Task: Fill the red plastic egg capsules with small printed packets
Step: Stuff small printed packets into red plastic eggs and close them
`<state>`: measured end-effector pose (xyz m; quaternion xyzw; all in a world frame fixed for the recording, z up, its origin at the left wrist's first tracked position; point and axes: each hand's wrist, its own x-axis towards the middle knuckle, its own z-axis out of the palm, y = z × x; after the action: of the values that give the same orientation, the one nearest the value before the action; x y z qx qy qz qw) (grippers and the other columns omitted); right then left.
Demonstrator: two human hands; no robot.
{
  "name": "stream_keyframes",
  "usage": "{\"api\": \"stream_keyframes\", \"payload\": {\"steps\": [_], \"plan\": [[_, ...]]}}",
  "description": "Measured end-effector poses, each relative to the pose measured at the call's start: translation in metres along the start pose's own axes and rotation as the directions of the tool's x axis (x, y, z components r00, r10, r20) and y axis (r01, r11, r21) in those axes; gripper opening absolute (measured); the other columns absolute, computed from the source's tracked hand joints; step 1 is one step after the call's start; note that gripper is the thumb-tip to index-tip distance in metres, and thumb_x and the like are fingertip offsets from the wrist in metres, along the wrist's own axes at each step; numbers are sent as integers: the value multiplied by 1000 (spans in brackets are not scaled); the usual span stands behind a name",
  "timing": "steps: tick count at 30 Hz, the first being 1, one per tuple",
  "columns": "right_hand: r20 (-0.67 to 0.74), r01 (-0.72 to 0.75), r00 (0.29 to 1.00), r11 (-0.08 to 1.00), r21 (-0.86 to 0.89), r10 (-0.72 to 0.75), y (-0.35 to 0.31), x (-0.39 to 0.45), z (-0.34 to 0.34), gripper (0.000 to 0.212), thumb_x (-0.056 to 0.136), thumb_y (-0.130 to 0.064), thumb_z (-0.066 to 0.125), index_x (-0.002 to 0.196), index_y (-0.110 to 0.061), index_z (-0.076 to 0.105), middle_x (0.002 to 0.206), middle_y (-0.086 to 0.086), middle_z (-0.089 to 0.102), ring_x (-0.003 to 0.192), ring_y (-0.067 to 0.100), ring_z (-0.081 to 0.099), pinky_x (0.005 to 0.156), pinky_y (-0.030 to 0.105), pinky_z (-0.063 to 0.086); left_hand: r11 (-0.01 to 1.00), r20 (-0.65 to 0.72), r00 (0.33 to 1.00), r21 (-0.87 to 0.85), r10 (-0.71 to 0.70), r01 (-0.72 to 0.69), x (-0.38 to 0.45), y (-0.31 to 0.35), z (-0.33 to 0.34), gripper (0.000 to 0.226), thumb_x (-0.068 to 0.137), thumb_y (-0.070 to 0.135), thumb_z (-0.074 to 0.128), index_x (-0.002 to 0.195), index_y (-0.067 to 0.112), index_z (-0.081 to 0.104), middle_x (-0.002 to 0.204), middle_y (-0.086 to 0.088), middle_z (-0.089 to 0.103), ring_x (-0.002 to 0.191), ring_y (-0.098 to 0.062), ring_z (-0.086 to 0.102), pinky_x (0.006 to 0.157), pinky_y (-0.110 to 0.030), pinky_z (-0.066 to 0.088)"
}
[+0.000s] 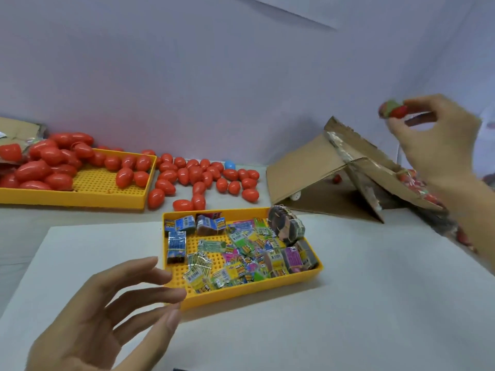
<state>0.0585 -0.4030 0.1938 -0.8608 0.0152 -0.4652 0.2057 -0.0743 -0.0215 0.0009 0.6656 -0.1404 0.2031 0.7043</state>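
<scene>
My right hand (439,140) is raised at the right, above a cardboard box (321,167), pinching a red egg capsule (393,110) with a greenish packet showing at its open end. My left hand (107,311) hovers open at the lower left, fingers spread, beside the near yellow tray (254,287) that holds several small printed packets (235,253). Several red egg capsules (203,178) lie loose on the table behind this tray. More of them fill a second yellow tray (80,199) at the left.
The cardboard box lies open with flaps up at the right; red capsules (412,183) show inside it. One blue capsule (229,165) sits among the loose red ones. A bundle of packets (286,228) leans on the near tray's far right corner. A white sheet (80,250) covers the table.
</scene>
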Motion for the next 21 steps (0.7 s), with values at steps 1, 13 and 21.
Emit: {"api": "stream_keyframes", "payload": {"steps": [1,13,21], "plan": [[40,-110,993,992,-63,113,13,11,-3,41,80,-39,76,116,-23,67,116,2,65,91,15,64,85,30,50,1000,12,1000,14,6,-6,0,-2,0,69,51,-2,75,111,32,67,94,0,71,77,-23,76,60,-32,61],[669,-646,740,356,675,75,-135,-180,38,16,79,-23,67,94,-23,74,64,1,58,40,7,38,37,17,30,996,-289,954,26,-76,88,17,19,-3,20,69,2,74,82,17,73,70,-12,69,58,-27,69,57,-22,57],[710,-599,694,449,663,-123,-169,-255,54,21,68,-38,67,88,-38,75,61,5,61,53,24,56,50,36,45,902,-408,913,396,4,173,105,0,-80,20,87,3,71,86,23,69,80,1,69,74,-15,67,64,-18,54]]}}
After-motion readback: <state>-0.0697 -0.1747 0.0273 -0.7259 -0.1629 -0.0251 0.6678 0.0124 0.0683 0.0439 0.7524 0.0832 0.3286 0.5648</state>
